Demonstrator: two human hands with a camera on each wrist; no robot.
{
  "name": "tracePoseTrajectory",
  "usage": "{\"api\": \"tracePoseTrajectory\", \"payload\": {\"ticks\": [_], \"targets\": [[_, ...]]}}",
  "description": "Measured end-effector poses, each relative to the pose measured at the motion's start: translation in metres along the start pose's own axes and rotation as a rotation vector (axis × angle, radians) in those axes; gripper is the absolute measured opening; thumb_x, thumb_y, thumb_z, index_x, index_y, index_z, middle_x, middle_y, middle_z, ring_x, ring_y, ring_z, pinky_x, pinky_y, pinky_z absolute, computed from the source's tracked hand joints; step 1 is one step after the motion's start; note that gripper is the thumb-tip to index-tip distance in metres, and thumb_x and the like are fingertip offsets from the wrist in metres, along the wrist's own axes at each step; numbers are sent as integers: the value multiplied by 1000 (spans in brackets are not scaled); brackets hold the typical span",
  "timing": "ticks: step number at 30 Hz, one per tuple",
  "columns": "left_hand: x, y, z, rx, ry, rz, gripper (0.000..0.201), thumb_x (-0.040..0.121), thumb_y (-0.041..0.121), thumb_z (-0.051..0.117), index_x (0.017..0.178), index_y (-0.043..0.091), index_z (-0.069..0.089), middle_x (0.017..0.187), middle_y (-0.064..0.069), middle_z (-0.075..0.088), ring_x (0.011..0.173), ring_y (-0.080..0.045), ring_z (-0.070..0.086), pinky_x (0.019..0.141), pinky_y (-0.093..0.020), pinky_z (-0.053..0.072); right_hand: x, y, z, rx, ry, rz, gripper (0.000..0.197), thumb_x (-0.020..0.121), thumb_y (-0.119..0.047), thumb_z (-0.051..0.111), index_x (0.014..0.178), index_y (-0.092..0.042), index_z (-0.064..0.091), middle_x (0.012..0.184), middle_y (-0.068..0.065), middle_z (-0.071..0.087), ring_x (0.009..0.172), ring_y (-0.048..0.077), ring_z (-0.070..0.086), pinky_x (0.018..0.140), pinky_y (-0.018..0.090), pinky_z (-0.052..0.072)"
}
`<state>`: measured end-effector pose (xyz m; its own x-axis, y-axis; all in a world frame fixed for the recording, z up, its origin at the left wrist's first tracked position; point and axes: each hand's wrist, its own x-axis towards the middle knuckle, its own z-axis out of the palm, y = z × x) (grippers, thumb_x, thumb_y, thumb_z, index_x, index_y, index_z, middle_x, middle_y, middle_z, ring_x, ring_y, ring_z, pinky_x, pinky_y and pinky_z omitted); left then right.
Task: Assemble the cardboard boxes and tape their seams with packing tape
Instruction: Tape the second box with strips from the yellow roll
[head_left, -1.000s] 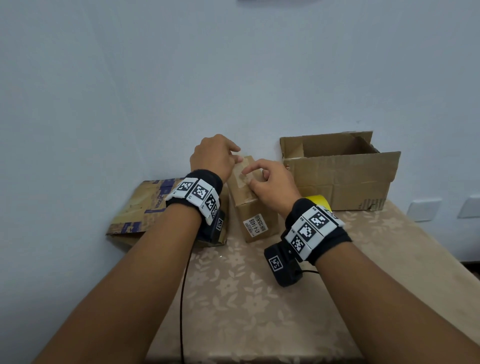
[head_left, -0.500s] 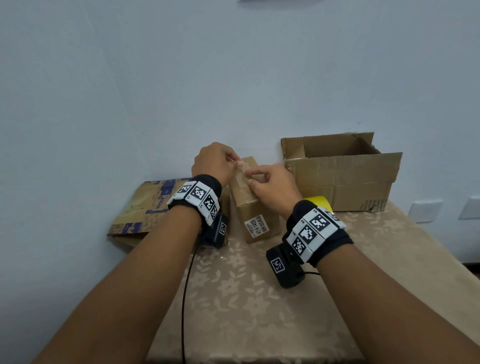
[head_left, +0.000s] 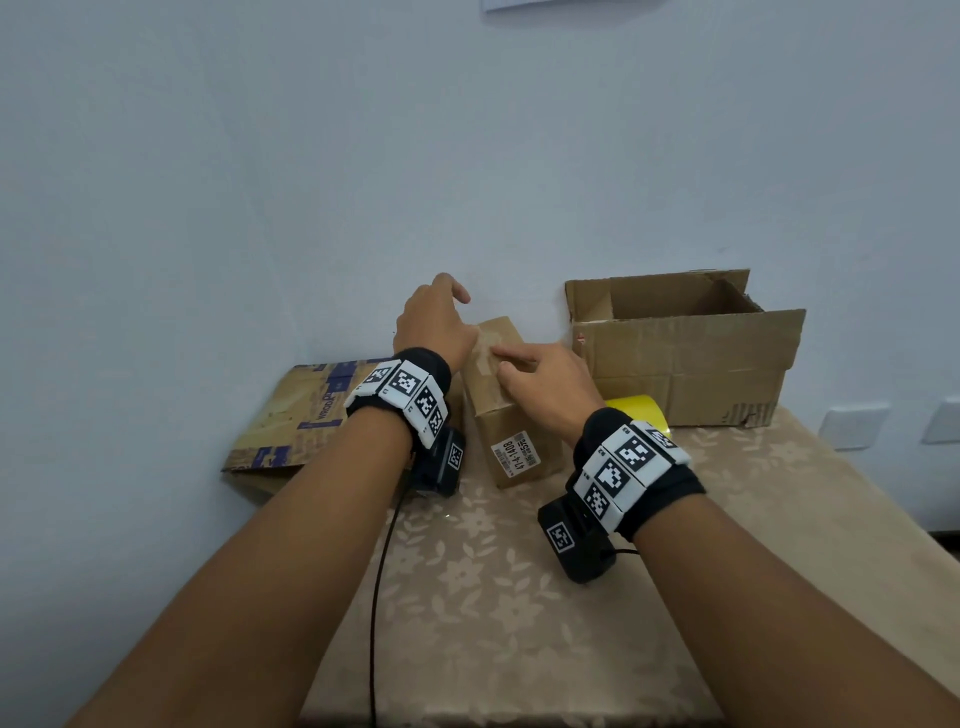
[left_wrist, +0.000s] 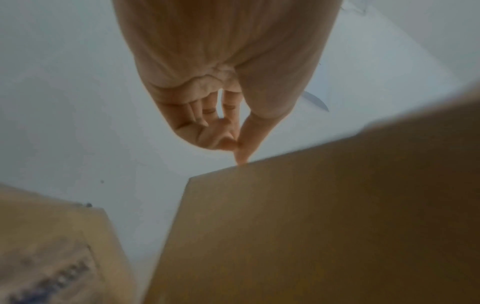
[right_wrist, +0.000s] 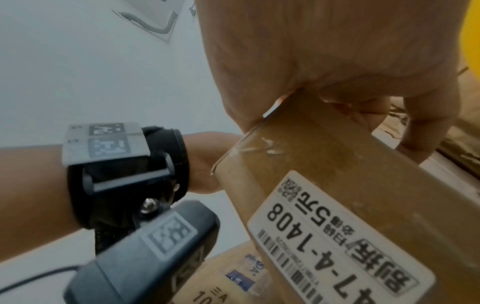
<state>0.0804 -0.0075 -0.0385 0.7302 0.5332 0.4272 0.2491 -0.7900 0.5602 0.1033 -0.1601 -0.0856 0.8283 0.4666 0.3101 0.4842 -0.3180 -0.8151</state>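
Right now you are on the taping step for the small cardboard box (head_left: 511, 410), which stands on the counter (head_left: 509, 613) between your wrists, close to the wall. Your right hand (head_left: 550, 384) lies over its top, index finger stretched along the strip of clear tape (head_left: 488, 348) and thumb and other fingers curled round the box's edges, so it looks as though you are smoothing the strip down over the seam. Your left hand (head_left: 434, 325) sits at the box's far left edge; in the left wrist view its fingers (left_wrist: 221, 133) are loosely curled with the thumb tip touching the cardboard edge, gripping nothing that I can see. Next, I judge, you need to press the tape flat to its end while you steady the box, then reach for the yellow tape roll (head_left: 639, 410) lying just behind your right wrist. An open larger box (head_left: 685, 358) waits at the right rear, likely the next to close. A flattened printed carton (head_left: 301, 415) lies on the left. Beige floral cloth covers the counter, a pale blue wall (head_left: 363, 182) rises behind, and white sockets (head_left: 852, 428) show at the right.
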Motion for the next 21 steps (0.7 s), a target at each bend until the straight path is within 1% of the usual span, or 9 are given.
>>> {"api": "tracePoseTrajectory", "payload": {"ticks": [2,4,6,8,10,16,19,20,21], "targets": [[-2,4,-4,-182,6,-57,20,87,14,70,103,20,61,91,-1,68,81,-19,70,72,-35,56,-1,-1,1,15,0,10,41,92,-39,59,131,-33,71,130,-3,70,116,16,64,102,38,53],[-5,10,-7,-379,-48,-143,14,91,13,67,104,15,61,86,-7,71,62,-16,72,60,-32,59,-2,-2,0,5,-8,16,45,93,-40,60,137,-32,66,132,-1,69,119,18,63,102,39,52],[-8,16,-10,-541,-140,-218,8,96,8,61,103,9,60,81,-13,72,57,-19,72,54,-29,58,-3,-3,-2,-25,-32,22,56,93,-41,60,147,-29,56,139,3,64,124,20,59,105,41,50],[-10,20,-11,-618,-227,-273,8,98,4,57,104,6,61,81,-17,73,66,-25,75,62,-32,63,-3,-3,-3,-36,-42,30,59,93,-40,60,151,-28,52,142,5,63,126,21,57,106,40,48],[-9,21,-9,-660,-270,-311,13,98,0,54,108,3,62,87,-19,74,77,-28,76,72,-33,65,-3,-2,-4,-29,-49,31,58,94,-38,59,151,-28,51,139,6,64,122,20,58,103,39,49],[-3,15,-6,-797,-278,-340,27,96,-13,44,105,5,62,115,-18,68,104,-26,74,89,-29,61,2,2,-3,-44,-78,65,72,92,-41,60,159,-27,37,151,9,51,132,24,52,109,44,46],[-3,12,-5,-838,-285,-329,34,93,-15,44,108,8,65,124,-15,64,117,-24,66,97,-29,57,4,4,0,-46,-41,16,70,86,-43,60,154,-36,45,140,9,56,103,20,60,95,41,53],[-3,13,-5,-840,-266,-315,36,92,-15,46,109,9,66,126,-13,64,121,-24,63,99,-30,55,4,4,1,-46,-29,0,63,87,-40,61,150,-38,50,136,8,55,100,19,60,94,39,54],[-3,14,-6,-839,-230,-302,37,92,-15,47,111,10,66,125,-12,64,121,-23,62,100,-32,55,3,3,2,-49,-20,-7,54,91,-36,62,145,-39,57,132,6,53,104,20,60,95,38,53]]}}
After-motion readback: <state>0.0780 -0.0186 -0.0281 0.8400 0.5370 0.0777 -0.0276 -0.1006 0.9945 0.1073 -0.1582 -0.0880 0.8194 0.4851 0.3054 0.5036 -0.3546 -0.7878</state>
